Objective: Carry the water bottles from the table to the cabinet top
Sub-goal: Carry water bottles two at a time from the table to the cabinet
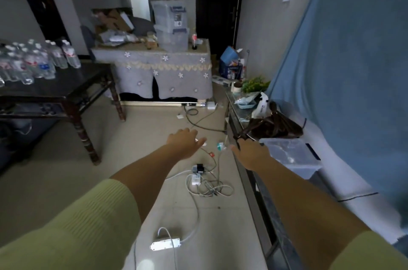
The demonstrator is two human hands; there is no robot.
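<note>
So the water bottles [33,61] are all bunched together upright on the dark wooden table [72,84] off at your far left, well apart from both your hands. Your left hand [184,143] is stretched out over the floor, fingers loosely spread, holding nothing. Your right hand [250,154] is out too, open and empty, right at the edge of the low cabinet [265,199] along the right side. That cabinet top has a brown bag [276,126] and a clear plastic box [289,155] on it. Cables and a power strip [165,244] lie on the floor between your arms.
</note>
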